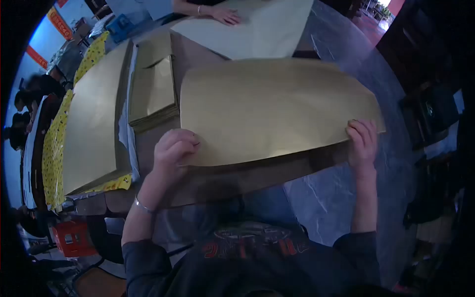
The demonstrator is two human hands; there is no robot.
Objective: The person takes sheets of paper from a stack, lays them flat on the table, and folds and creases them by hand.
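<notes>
A large sheet of brown paper (277, 109) spreads out in front of me, its near edge lifted off the table and slightly bowed. My left hand (174, 148) pinches the near left corner, fingers curled over the paper. At the right end, my right hand (362, 141) grips the near right corner between thumb and fingers. A stack of folded brown paper pieces (154, 91) lies just left of the sheet. Farther left rests a tall pile of flat brown sheets (94, 123).
Across the table, another person's hand (226, 15) lies flat on a pale sheet (257, 29). Yellow patterned wrapping (53, 148) sits under the left pile. A red plastic stool (74, 238) stands at lower left, a blue stool (119, 27) at upper left. The brown tabletop (217, 185) ends near my body.
</notes>
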